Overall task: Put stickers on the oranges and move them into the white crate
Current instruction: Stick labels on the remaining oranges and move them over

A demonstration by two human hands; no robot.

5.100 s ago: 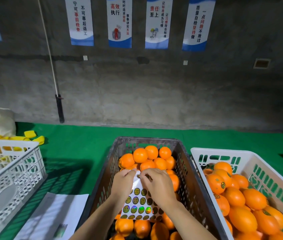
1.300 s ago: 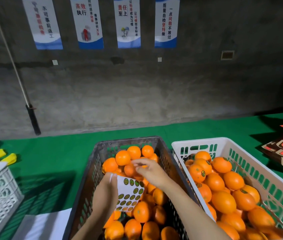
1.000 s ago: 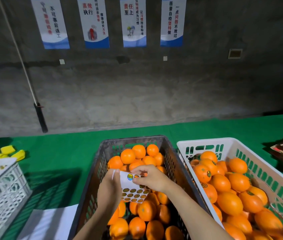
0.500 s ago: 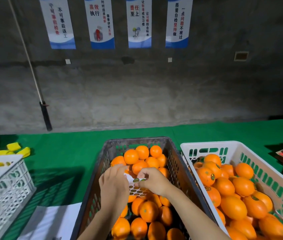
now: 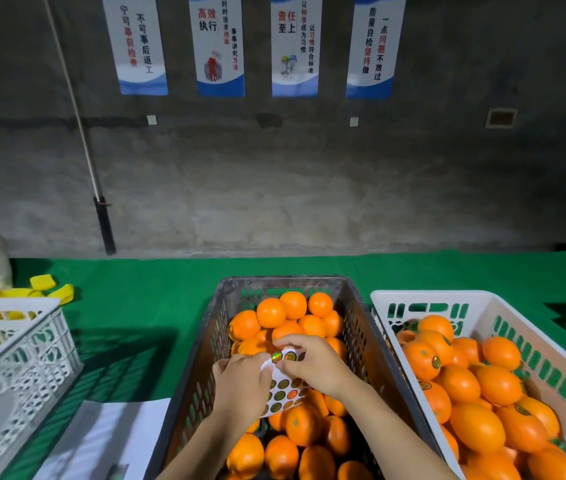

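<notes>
With your left hand [image 5: 240,382] gripping the sticker sheet [image 5: 286,386] and right hand [image 5: 312,363] pinching its top edge, you're peeling; next, press one onto an orange [image 5: 304,426].

Fruit packing workshop: bare concrete wall [image 5: 309,188] with workplace slogan posters [image 5: 294,46], green-covered bench [image 5: 156,282], plastic crates [image 5: 361,327] full of oranges [image 5: 479,427].

Grey concrete wall [image 5: 309,188]; four posters [image 5: 294,46] hung high; green table cover [image 5: 156,289]; dim light
</notes>
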